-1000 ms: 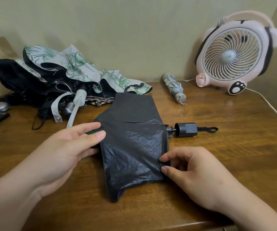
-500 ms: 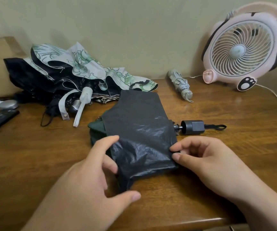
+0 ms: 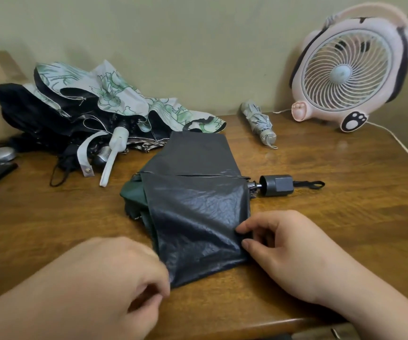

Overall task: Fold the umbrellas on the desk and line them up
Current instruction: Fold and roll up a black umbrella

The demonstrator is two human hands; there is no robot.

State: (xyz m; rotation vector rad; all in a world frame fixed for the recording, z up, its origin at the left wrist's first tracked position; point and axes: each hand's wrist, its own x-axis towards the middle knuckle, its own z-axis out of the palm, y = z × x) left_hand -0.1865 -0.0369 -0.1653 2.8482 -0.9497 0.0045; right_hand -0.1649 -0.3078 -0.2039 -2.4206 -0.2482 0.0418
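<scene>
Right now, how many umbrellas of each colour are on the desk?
Dark umbrella, in front: 1
White umbrella with green flowers: 1
Black umbrella, partly under the white one: 1
Small grey umbrella, rolled up: 1
Total: 4 that I can tell apart; another may be hidden under the white one.

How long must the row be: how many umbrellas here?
4: dark umbrella at centre, folded grey umbrella near the fan, floral umbrella and black umbrella piled left; more may be hidden.
</scene>
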